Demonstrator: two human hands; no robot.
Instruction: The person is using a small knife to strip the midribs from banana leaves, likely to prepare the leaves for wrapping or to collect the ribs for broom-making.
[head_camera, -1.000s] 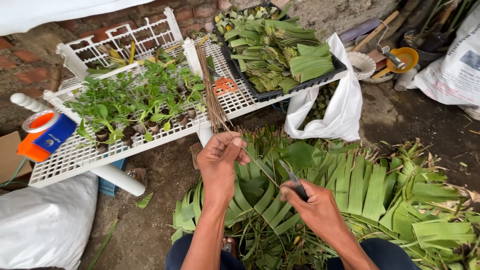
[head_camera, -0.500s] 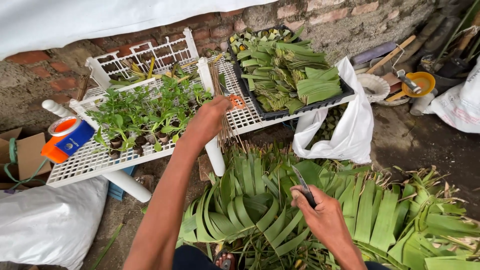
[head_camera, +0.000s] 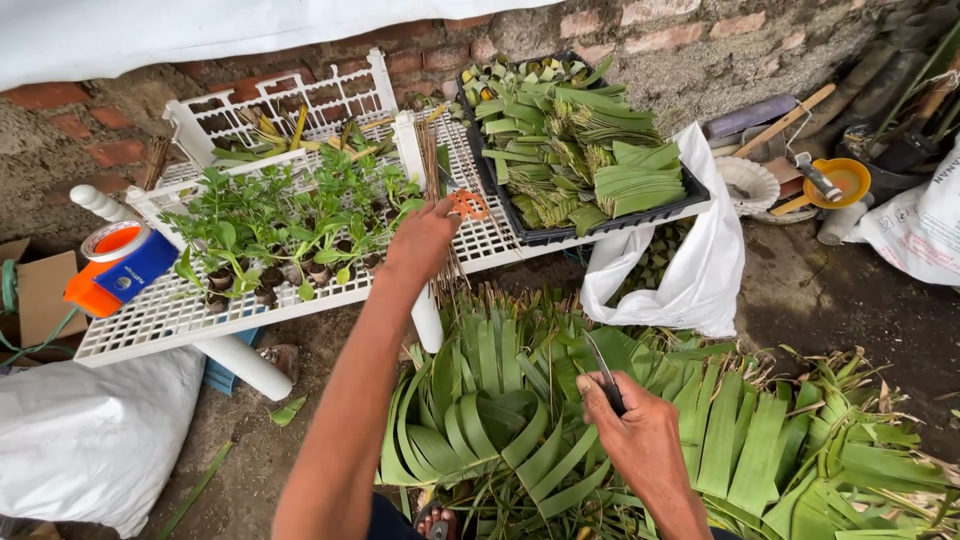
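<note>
Left hand (head_camera: 425, 240) reached orange scissors (head_camera: 468, 205).

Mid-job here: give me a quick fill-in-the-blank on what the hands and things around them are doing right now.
1. The right hand grips a small ____ over the long green leaves.
2. The left hand reaches to the bundle of thin sticks on the white ____.
3. The black tray holds folded ____.

Missing words: knife; rack; leaves

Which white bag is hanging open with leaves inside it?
The white plastic bag hanging below the black tray; the white sack at lower left lies closed.
</note>
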